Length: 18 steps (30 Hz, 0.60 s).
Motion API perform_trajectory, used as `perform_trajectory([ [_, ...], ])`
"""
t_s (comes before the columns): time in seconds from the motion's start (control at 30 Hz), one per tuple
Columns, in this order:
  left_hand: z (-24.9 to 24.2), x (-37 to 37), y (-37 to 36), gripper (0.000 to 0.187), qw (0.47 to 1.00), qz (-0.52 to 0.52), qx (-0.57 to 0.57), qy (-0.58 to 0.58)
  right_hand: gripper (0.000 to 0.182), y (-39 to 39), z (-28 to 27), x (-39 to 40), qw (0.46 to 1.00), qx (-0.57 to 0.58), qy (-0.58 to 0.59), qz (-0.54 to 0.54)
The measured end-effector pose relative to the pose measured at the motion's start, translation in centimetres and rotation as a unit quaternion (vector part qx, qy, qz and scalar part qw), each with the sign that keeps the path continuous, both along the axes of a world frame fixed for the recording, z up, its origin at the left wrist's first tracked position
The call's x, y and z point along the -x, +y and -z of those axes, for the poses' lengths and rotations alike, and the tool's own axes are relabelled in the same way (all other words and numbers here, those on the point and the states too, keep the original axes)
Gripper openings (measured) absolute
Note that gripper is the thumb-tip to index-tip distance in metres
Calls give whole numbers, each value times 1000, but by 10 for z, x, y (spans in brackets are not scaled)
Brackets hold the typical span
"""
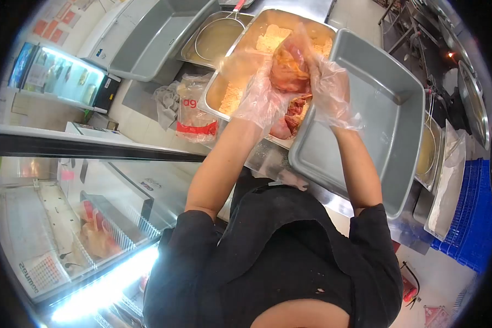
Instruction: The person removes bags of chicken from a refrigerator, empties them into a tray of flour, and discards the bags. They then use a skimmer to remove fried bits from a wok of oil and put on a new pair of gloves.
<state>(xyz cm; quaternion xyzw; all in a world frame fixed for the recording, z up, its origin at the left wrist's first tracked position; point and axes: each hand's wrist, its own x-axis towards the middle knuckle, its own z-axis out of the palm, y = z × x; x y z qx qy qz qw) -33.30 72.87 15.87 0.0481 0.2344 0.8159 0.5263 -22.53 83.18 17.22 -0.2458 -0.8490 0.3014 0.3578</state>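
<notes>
Both of my hands wear clear, loose plastic gloves and are raised over a deep metal tray [274, 16]. Between them is a glossy, orange-red piece of raw chicken [290, 71]. My left hand [261, 95] is closed on its left side, while my right hand [329, 87] grips the right side; the glove plastic blurs the fingertips. Orange crumbly coating [233, 99] lies in the tray, partly hidden by my hands. More raw meat [291, 124] sits at the tray's near end, below the held piece.
A large grey tub [366, 126] adjoins the tray on the right. Another grey tub [156, 41] stands left, beside a pan with a red-handled strainer [220, 41]. A plastic bag [197, 112] lies near the tray. Blue crates [470, 218] are far right; a glass-fronted fridge [93, 218] is lower left.
</notes>
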Motion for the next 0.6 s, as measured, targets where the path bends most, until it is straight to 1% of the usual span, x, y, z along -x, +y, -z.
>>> perform_trajectory([
  [0.07,-5,-5,-7,52,999,31,-10,-18,22,13,-4,3,987,-147,58,-27],
  [0.1,-8,-7,-9,52,999,31,-10,-20,18,14,-11,8,993,-116,31,-9],
  [0.13,-10,-8,-12,54,999,28,-13,-39,18,12,-21,9,993,-116,29,-11],
  [0.2,-15,-10,-18,57,998,23,-20,-56,18,8,-45,14,987,-112,109,-26],
  [0.23,-18,-10,-21,58,996,22,14,-85,18,7,-57,16,987,-114,110,-29],
  [0.27,-19,-10,-24,58,992,21,48,-114,18,4,-67,17,988,-127,80,-36],
  [0.3,-16,-8,-26,58,992,17,47,-115,19,1,-71,18,988,-139,50,-43],
  [0.33,-10,-4,-27,59,991,25,45,-122,19,3,-58,22,988,-138,49,-47],
  [0.37,-5,-1,-29,59,990,36,44,-129,19,10,-35,28,971,-235,39,-25],
  [0.4,0,0,-31,59,991,34,41,-127,20,15,-25,34,942,-334,31,-3],
  [0.43,3,2,-31,60,994,32,18,-105,20,2,-46,30,975,-223,-1,3],
  [0.47,9,2,-34,61,996,28,0,-88,20,-5,-57,28,974,-226,-3,-3],
  [0.5,15,1,-36,61,995,23,0,-95,21,-11,-63,25,994,-95,41,-23],
  [0.53,19,3,-36,61,996,24,7,-90,21,-14,-65,24,995,39,85,-39],
  [0.57,23,4,-36,63,996,27,15,-83,26,-5,-59,30,993,6,116,-13],
  [0.6,23,2,-36,63,996,29,16,-86,26,-2,-61,34,993,6,113,-11],
])
